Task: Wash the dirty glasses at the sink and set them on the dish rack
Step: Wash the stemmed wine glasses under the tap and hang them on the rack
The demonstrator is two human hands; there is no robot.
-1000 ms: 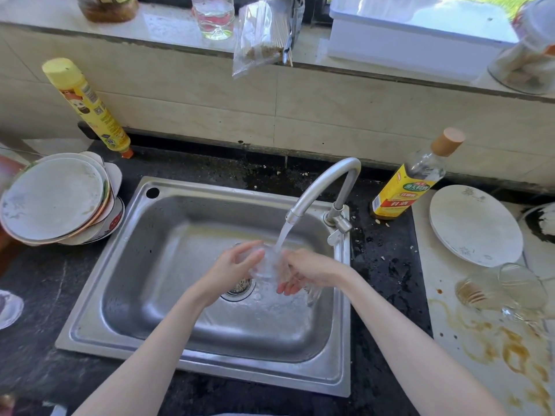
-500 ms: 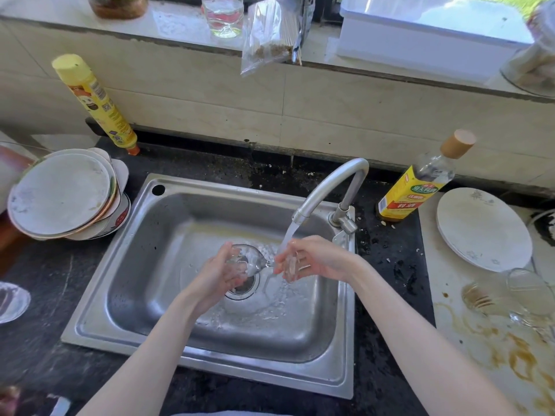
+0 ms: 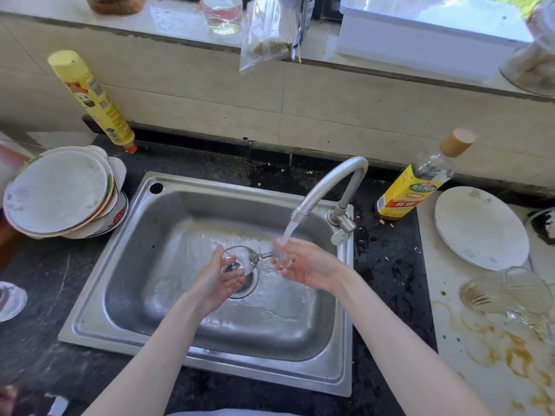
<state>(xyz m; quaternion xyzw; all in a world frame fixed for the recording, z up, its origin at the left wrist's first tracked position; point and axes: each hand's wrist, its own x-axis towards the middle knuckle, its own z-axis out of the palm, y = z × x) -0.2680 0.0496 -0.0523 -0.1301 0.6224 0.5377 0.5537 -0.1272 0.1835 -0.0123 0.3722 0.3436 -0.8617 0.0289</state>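
Note:
A clear stemmed glass lies sideways over the steel sink, its bowl to the left and its foot to the right. My left hand cups the bowl. My right hand holds the foot, under the water stream running from the tap. More dirty glasses lie on their sides on the stained white board at the right.
Stacked plates sit left of the sink, with a yellow bottle behind them. Right of the tap stands a yellow-labelled bottle, and beyond it a white plate. A glass dish shows at the left edge.
The glass has turned sideways, its bowl swung left into my left hand while my right hand slid to the foot. Both hands have spread a little apart under the stream.

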